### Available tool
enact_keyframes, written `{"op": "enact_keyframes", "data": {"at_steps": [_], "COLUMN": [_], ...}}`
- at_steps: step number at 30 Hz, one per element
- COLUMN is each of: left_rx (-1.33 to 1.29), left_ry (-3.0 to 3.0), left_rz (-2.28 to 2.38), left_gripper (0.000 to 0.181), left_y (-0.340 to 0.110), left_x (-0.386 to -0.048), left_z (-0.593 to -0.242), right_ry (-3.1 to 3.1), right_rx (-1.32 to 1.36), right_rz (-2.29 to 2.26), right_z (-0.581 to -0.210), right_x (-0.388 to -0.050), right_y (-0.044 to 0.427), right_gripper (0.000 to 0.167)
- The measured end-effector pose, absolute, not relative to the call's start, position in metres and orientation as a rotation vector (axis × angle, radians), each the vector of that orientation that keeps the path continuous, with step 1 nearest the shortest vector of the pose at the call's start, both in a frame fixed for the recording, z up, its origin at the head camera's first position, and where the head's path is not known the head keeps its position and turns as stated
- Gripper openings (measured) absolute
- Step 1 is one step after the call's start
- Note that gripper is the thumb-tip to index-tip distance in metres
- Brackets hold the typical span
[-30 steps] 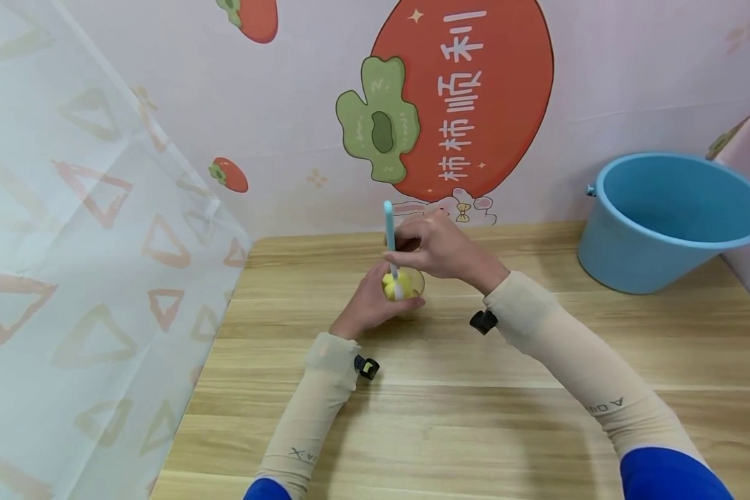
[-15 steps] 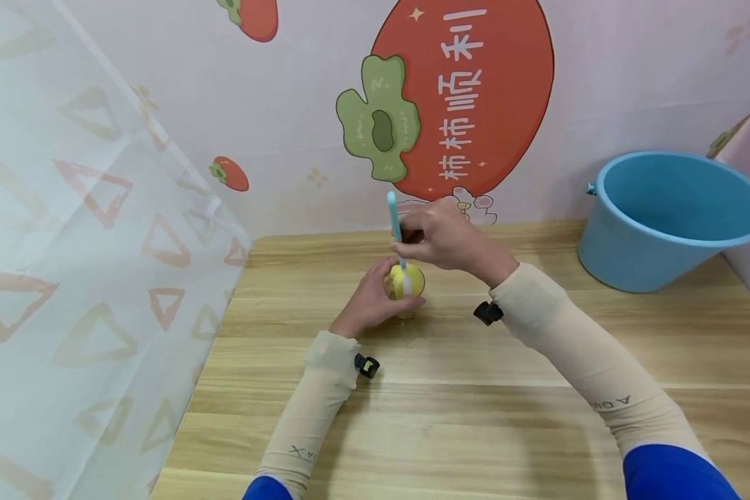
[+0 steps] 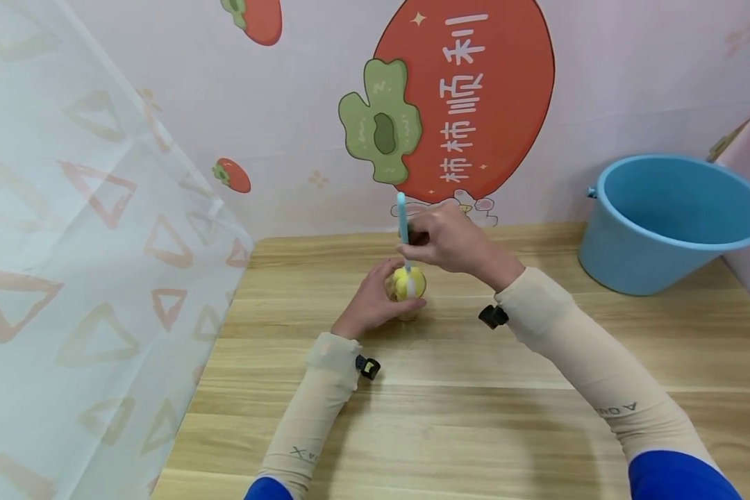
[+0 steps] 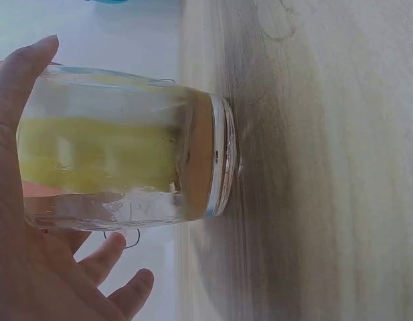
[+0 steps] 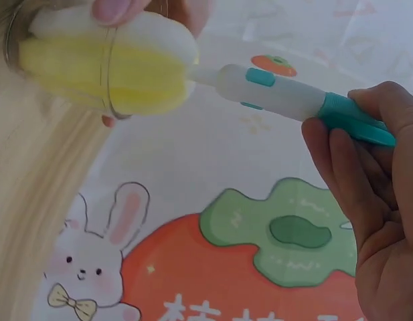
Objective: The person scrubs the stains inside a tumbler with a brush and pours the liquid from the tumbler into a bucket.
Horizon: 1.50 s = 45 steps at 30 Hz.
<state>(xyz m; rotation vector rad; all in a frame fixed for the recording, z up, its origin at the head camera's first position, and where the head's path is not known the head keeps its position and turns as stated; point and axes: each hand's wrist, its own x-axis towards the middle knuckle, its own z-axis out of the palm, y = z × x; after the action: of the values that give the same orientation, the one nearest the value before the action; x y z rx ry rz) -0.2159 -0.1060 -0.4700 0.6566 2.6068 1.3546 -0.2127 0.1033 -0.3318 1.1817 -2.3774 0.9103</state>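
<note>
My left hand (image 3: 373, 300) grips a clear glass cup (image 4: 119, 210) near its rim, thumb on one side and fingers on the other. The cup's base rests on the wooden table. In my right hand (image 3: 453, 239) is the teal-and-white handle (image 5: 286, 93) of a cup brush, pinched between thumb and fingers. The brush's yellow and white sponge head (image 5: 106, 67) sits inside the cup, its upper end sticking out past the rim. In the head view the sponge's top shows between the left thumb and fingers, and the handle (image 3: 403, 215) stands nearly upright.
A blue bucket (image 3: 650, 267) stands at the table's back right. Behind the wooden table (image 3: 437, 417) hangs a printed cloth backdrop (image 3: 312, 125), and a pale patterned cloth (image 3: 112, 243) closes off the left side.
The brush has shifted slightly to the right with the right hand, and its handle has changed tilt. The left hand stays on the cup.
</note>
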Motion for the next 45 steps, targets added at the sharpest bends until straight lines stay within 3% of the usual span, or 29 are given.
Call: {"op": "enact_keyframes", "data": {"at_steps": [6,15,22,30,38,45], "left_rx": [0.683,0.646,0.624,0.650,0.587,0.665], "left_ry": [2.525,2.622,2.573,2.516,2.609,2.531], "left_rz": [1.444,1.347,1.404,1.468,1.340,1.441], "left_gripper": [0.067,0.079,0.068,0.071,0.079,0.076], "left_y": [-0.106,-0.106,-0.106,-0.108,-0.105,-0.106], "left_x": [-0.218,-0.216,-0.215,-0.217,-0.214,-0.216], "left_z": [-0.475,-0.473,-0.470,-0.473,-0.470,-0.473], "right_ry": [-2.395,-2.364,-2.239,-2.286,-2.448,-2.280], "right_rx": [1.240,1.225,1.267,1.296,1.308,1.380], "right_rz": [1.020,0.959,1.057,1.216,1.030,1.018], "right_z": [-0.341,-0.331,-0.334,-0.342,-0.323,-0.333], "right_x": [-0.212,-0.214,-0.220,-0.220,-0.220,-0.222], "right_y": [0.095,0.108,0.104,0.107,0.119,0.105], "right_gripper": [0.011,0.011,0.008,0.005,0.006,0.009]}}
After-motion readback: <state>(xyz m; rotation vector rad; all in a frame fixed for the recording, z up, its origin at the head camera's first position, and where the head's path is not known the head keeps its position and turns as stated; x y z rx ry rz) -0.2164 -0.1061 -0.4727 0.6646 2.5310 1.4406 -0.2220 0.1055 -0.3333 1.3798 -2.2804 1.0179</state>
